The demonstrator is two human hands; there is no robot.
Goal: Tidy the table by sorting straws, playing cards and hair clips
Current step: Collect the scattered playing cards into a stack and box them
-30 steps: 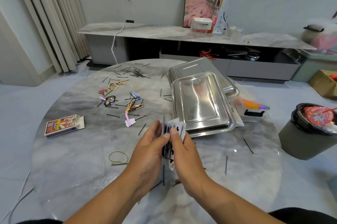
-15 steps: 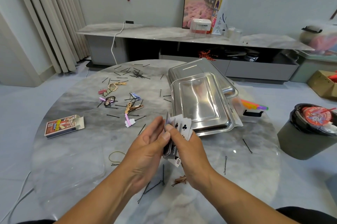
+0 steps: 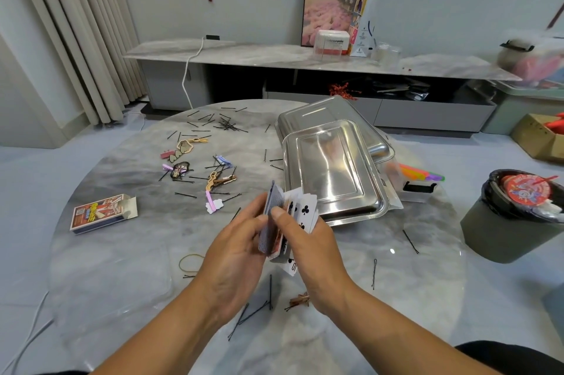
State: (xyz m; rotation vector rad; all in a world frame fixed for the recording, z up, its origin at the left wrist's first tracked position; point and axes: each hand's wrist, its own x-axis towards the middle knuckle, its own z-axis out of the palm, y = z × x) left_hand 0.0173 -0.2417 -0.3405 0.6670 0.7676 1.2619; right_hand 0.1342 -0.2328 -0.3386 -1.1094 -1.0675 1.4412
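Where a second ago the cards (image 3: 290,219) sat as a tight packet between the palms, they now splay at the far edge, with club faces turned up on the right and the blue backs on the left. Both hands have also lifted a little toward the trays. The left hand (image 3: 235,252) is closed on the packet's left side, fingers along the backs; the right hand (image 3: 308,240) is clamped on the right side, thumb pressed on top. One card hangs loose below the packet, at the near edge.

Far and right of the hands, two steel trays (image 3: 332,167) lie upside down, one overlapping the other; what they cover is hidden. An open card box (image 3: 102,212) lies at the left of the counter (image 3: 427,298), flap out. A bin (image 3: 512,222) on the floor at the right holds rubbish.

Bright straws (image 3: 421,174) poke out just right of the trays. Hair clips (image 3: 213,179) and black pins are scattered far left of the hands, with more pins near the wrists.
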